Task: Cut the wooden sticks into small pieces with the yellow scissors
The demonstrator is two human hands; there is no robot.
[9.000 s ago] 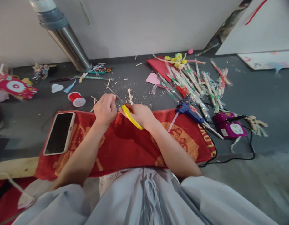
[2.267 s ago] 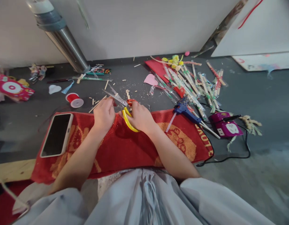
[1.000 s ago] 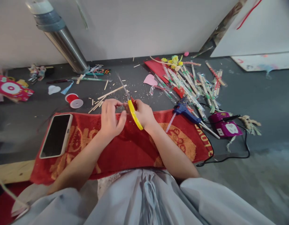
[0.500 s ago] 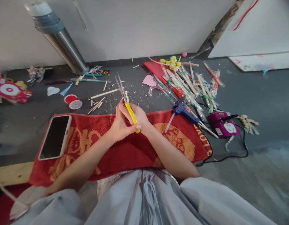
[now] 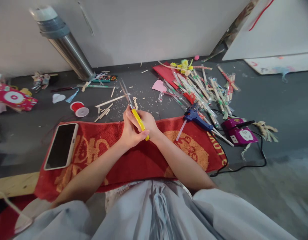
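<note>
A pair of scissors with yellow handles points up and to the left, its two metal blades slightly apart. My left hand is closed at the handles, its thumb lying across their lower end. My right hand presses against the left one, closed around the same handles from the right; its fingertips are partly hidden. Both hands are over the far edge of a red towel. Beyond the blades lie cut wooden sticks and small pale scraps.
On the towel's left lies a phone. A blue glue gun rests at its right, near a purple power socket with a black cord. Wrapped sticks lie behind. A steel flask stands by the wall, a red ribbon spool nearer.
The view has shifted slightly, so things at the left appear a little further right. Both hands keep the scissors in nearly the same pose.
</note>
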